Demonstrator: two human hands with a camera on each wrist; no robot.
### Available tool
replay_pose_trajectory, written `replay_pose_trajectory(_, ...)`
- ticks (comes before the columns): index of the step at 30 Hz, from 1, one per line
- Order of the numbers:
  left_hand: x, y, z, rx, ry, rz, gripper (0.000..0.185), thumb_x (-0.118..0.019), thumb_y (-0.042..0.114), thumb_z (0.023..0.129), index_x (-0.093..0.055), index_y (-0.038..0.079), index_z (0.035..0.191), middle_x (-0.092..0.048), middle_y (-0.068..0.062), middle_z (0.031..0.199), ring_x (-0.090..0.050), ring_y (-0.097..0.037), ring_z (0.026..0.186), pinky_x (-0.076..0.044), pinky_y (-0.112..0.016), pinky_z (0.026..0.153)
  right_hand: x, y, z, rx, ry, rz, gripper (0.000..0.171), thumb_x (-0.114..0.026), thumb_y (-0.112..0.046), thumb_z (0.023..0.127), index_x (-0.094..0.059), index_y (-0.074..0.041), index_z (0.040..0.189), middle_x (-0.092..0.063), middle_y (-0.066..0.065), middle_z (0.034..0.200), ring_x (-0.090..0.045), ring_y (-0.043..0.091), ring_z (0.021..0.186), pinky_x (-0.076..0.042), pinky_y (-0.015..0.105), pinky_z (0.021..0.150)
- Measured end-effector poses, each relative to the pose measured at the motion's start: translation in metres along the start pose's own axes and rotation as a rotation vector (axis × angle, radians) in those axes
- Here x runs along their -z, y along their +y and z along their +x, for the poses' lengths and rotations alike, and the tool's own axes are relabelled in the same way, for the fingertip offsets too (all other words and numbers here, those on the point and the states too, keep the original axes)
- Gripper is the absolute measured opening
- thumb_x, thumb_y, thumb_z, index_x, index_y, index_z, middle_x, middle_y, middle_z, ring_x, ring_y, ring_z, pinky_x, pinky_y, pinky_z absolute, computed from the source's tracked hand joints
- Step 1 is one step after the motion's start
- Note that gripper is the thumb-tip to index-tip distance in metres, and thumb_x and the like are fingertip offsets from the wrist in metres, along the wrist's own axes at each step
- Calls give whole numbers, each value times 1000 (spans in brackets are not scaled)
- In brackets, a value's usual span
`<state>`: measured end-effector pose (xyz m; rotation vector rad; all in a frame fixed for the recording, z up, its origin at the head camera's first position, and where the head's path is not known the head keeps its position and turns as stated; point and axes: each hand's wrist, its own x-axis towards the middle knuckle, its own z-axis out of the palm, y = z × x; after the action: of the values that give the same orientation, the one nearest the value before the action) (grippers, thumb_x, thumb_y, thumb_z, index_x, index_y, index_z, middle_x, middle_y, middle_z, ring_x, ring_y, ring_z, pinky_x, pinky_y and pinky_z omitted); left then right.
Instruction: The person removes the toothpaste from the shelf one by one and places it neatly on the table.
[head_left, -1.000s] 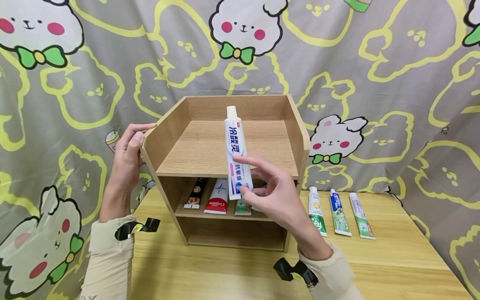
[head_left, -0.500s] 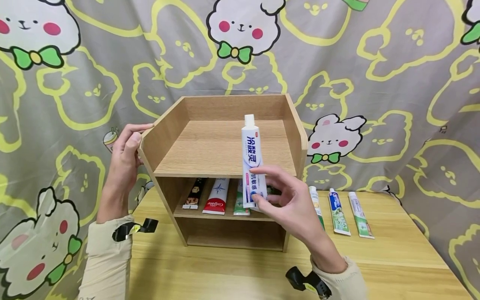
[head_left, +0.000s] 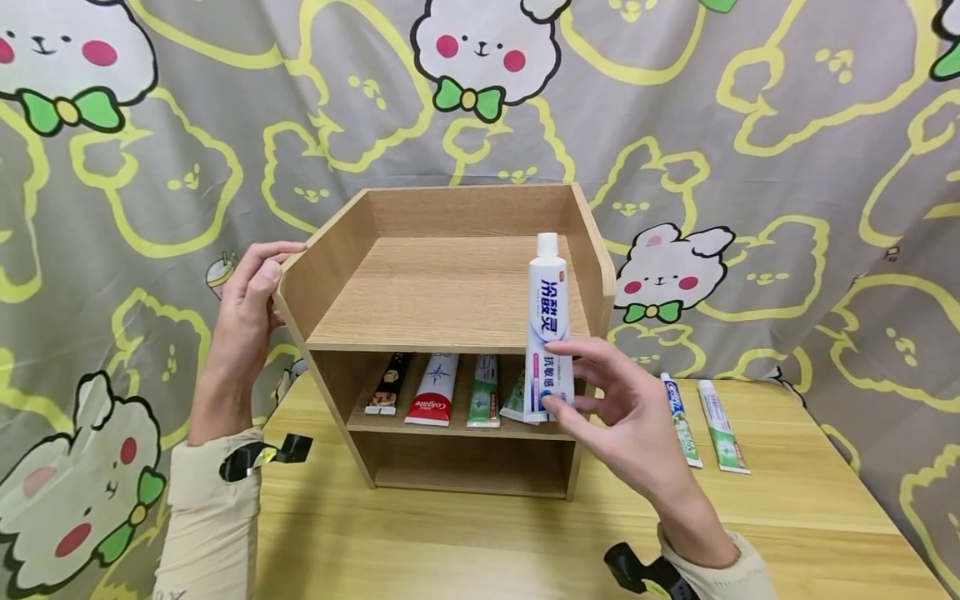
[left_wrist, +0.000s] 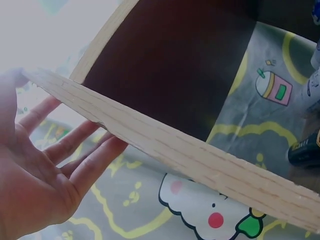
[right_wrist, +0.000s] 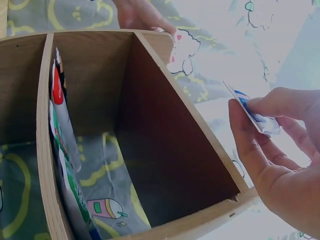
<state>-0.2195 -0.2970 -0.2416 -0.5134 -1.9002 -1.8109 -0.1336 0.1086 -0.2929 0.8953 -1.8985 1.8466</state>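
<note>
Right hand (head_left: 630, 408) pinches the crimped end of a white tube (head_left: 548, 325), held upright before the shelf's (head_left: 442, 333) right front corner, cap above the top tray's edge. Left hand (head_left: 251, 287), fingers straight, rests on the shelf's left wall edge. Four tubes (head_left: 450, 390) lie on the middle shelf; open space at its right end.

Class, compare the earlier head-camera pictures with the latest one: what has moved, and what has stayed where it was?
The right hand, pinching the white toothpaste tube upright by its lower end, has carried it rightward, from the shelf's middle to its right side. The grip has not changed. The left hand stays on the wooden shelf unit at its left wall, and the tubes on the middle shelf lie as before.
</note>
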Motion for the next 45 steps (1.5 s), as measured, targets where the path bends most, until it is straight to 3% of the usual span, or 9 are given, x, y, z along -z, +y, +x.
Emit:
replay_pose_trajectory(12,1,4,1,-19,-18,10,38,-47,25,105,-62,7,135,-58,-15,129,-57,-27,100,-53,-30,73,24,-3,-14,0,15,40,57,-69,28,78,-57,11,132,-57,19,136,-68,25,109,-59,40,84)
replay_pose_trajectory(21,2,5,3,-46,-65,3,36,-49,24,104,-62,5,132,-57,-16,131,-60,-25,95,-58,-27,63,50,-1,-26,79,39,103,60,-64,36,75,-52,19,131,-53,24,137,-65,27,121,-59,36,84)
replay_pose_trajectory(28,0,5,9,-32,-67,1,32,-54,23,104,-62,4,129,-60,-15,130,-61,-25,95,-59,-28,59,72,2,-34,101,94,144,60,-59,40,73,-48,24,130,-50,29,139,-67,27,115,-58,33,85)
replay_pose_trajectory(35,1,5,12,-28,-46,30,31,-57,23,104,-64,4,127,-63,-15,123,-60,-26,97,-58,-29,57,94,7,-41,-48,181,8,63,-61,37,75,-51,19,134,-50,22,141,-68,20,115,-55,29,88)
replay_pose_trajectory(45,5,5,11,-31,-35,71,34,-56,25,104,-66,4,128,-58,-16,126,-60,-26,96,-56,-28,53,124,19,-49,-125,259,-91,60,-64,30,81,-54,12,138,-49,16,144,-68,14,111,-55,23,85)
